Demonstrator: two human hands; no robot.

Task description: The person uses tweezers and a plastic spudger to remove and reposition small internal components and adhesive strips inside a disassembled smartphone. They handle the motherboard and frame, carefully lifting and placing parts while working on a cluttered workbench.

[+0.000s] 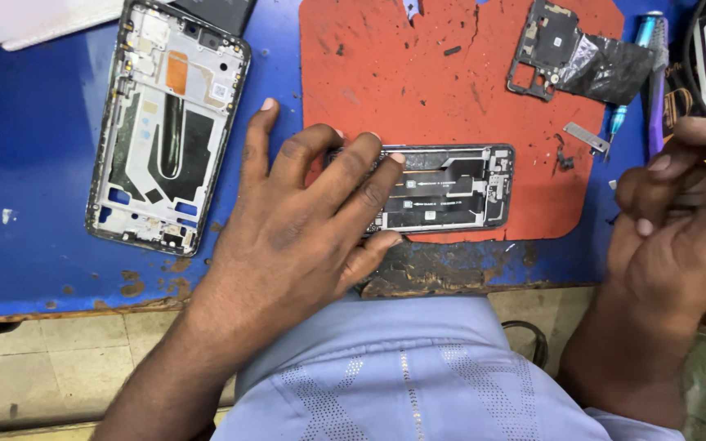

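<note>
The opened phone lies lengthwise on the red mat, near the mat's front edge, its back cover off so that dark shielding, a pale flex strip and small metal parts show inside the grey frame. Its left end is hidden under the left hand, which lies flat with fingers spread, fingertips pressing on the phone's top and the thumb against its near edge; the hand grips nothing else. The right hand hovers off the mat's right side, fingers curled together around something thin and pale, too hidden to make out, so I cannot tell what it has hold of. On the blue bench, well to the left, rests a second phone frame, stripped, with silver plate and an orange patch. At the mat's far right corner lies a loose black cover piece, and just beside it a small metal bracket. A blue-tipped tool is cut off at the top edge
</note>
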